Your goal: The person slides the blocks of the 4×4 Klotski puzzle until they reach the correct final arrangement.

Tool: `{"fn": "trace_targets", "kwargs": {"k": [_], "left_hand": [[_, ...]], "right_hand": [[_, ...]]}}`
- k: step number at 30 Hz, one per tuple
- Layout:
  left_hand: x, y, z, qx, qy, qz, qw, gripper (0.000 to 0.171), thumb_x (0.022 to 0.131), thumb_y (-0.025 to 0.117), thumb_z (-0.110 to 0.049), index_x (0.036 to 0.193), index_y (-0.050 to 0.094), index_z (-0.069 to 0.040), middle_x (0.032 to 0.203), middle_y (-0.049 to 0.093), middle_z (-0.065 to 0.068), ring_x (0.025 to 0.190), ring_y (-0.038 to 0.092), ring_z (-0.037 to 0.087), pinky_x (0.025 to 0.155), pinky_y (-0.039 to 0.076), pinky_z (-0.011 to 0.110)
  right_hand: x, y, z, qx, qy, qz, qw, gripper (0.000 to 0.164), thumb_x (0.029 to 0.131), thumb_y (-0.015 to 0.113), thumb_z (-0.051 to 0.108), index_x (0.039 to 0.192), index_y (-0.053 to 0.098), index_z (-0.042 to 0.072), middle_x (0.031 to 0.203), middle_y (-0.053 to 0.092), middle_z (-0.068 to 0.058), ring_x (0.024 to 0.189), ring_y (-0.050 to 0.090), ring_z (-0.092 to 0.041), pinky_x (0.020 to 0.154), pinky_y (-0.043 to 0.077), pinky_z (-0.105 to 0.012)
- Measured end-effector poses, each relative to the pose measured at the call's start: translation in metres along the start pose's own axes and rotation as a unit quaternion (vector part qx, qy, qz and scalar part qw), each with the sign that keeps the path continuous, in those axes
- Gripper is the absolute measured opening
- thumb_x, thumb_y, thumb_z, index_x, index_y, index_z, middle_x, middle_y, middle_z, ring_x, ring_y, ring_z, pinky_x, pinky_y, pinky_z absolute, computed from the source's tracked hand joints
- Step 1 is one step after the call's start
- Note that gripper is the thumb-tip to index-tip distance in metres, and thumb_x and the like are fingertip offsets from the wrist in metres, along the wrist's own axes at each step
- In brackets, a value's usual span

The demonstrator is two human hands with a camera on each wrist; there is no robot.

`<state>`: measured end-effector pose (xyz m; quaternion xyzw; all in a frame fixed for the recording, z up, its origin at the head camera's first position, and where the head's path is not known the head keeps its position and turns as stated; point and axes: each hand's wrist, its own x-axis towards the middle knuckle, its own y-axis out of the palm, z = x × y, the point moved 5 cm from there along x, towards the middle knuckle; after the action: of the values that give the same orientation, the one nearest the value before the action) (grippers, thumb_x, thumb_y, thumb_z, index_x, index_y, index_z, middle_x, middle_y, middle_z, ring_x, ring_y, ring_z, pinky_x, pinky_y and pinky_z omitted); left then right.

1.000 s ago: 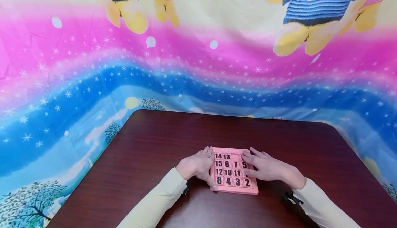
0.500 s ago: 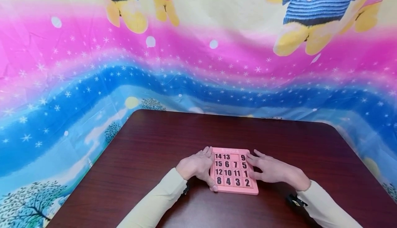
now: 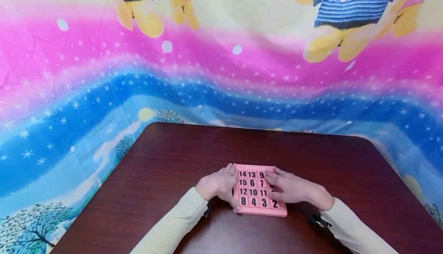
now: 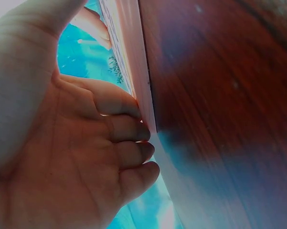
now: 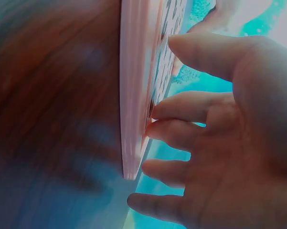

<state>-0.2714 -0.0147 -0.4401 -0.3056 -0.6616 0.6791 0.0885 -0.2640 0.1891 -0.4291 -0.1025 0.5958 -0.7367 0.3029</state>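
Note:
A pink sliding number puzzle (image 3: 264,210) lies flat on the table. Its tiles carry black numbers, with 14, 13 and 9 along the top row. My left hand (image 3: 219,185) braces the left edge, its fingers along the upper side and its thumb at the near left corner. In the left wrist view, those fingertips (image 4: 143,131) meet the board's side. Over the right column reaches my right hand (image 3: 294,186), fingers extended, covering the top right and part of the tiles below. The right wrist view shows its index and middle fingertips (image 5: 157,113) at the tile surface.
The dark wooden table (image 3: 194,146) extends around the board, with rounded far corners. Behind it hangs a colourful printed cloth (image 3: 221,77) with bears and snowflakes. Black straps sit at both wrists, below pale sleeves (image 3: 173,221).
The 9 tile has slid left from the top right corner into the gap beside 13. My right hand drew back to the right, then moved left over the board again. The left hand stays put.

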Motion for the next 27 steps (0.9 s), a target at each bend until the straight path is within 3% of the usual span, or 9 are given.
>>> {"fn": "trace_targets", "kwargs": {"k": [4, 8, 19, 27], "left_hand": [[-0.001, 0.000, 0.000, 0.003, 0.000, -0.001, 1.0000, 0.132, 0.059, 0.078, -0.075, 0.155, 0.023, -0.003, 0.164, 0.015, 0.016, 0.154, 0.014, 0.025, 0.126, 0.019, 0.033], [-0.001, -0.001, 0.000, 0.004, -0.001, -0.003, 1.0000, 0.131, 0.060, 0.078, -0.075, 0.155, 0.024, -0.003, 0.164, 0.016, 0.016, 0.154, 0.015, 0.025, 0.125, 0.020, 0.033], [0.000, -0.001, -0.001, -0.005, -0.001, -0.001, 1.0000, 0.131, 0.060, 0.078, -0.074, 0.155, 0.023, -0.003, 0.165, 0.015, 0.016, 0.154, 0.014, 0.025, 0.126, 0.020, 0.033], [0.000, -0.001, -0.001, -0.009, 0.000, -0.001, 1.0000, 0.132, 0.060, 0.079, -0.073, 0.155, 0.022, -0.002, 0.165, 0.015, 0.016, 0.154, 0.013, 0.025, 0.126, 0.019, 0.034]], "right_hand": [[0.005, 0.001, 0.004, -0.012, -0.015, -0.007, 1.000, 0.063, 0.095, 0.061, 0.037, 0.144, 0.047, 0.000, 0.156, 0.037, -0.018, 0.147, 0.022, -0.047, 0.117, 0.029, -0.059], [0.003, 0.000, 0.004, -0.014, -0.003, -0.007, 1.000, 0.063, 0.095, 0.061, 0.039, 0.145, 0.046, 0.003, 0.157, 0.036, -0.015, 0.148, 0.022, -0.045, 0.117, 0.030, -0.057], [-0.030, 0.004, 0.014, -0.031, -0.020, -0.009, 0.999, 0.060, 0.094, 0.062, 0.040, 0.141, 0.053, 0.004, 0.151, 0.045, -0.017, 0.144, 0.030, -0.045, 0.108, 0.035, -0.068], [-0.038, 0.004, 0.015, -0.035, -0.011, -0.005, 0.999, 0.059, 0.093, 0.062, 0.040, 0.140, 0.054, 0.006, 0.151, 0.046, -0.016, 0.144, 0.032, -0.044, 0.106, 0.034, -0.071]]}}
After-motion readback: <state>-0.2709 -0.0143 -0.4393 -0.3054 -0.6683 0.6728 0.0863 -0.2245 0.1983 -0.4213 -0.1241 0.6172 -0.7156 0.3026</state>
